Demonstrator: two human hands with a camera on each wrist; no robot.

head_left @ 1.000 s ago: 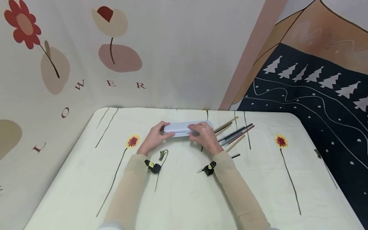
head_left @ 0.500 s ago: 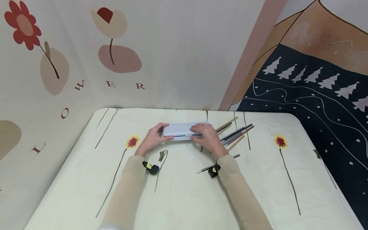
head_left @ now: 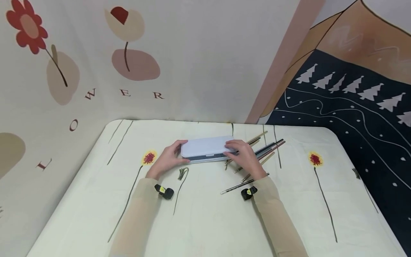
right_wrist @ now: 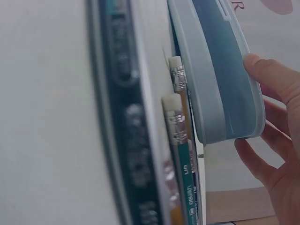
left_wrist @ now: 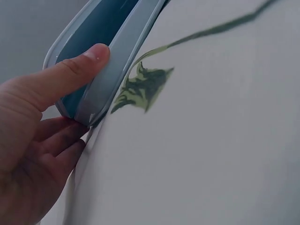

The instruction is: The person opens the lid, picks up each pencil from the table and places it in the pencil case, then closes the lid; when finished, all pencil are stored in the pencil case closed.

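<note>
White tablecloth point(head_left: 199, 221), printed wall point(head_left: 205, 64) behind. Pale case point(head_left: 207, 147) center frame; left hand point(head_left: 165, 160) gripping left end, right hand point(head_left: 245, 157) gripping right end. Front gap wider than half-second ago, opening likely underway. Pencils point(head_left: 273, 146) right of center.

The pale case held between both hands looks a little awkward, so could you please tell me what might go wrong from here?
The lid of the case appears partly raised; it could drop shut if the grip of the right hand slips.
The loose pencils lie beside the case and under that hand, so a sideways move might scatter them.
A separate pencil lies near the right sleeve, which might brush it and set it rolling.
</note>
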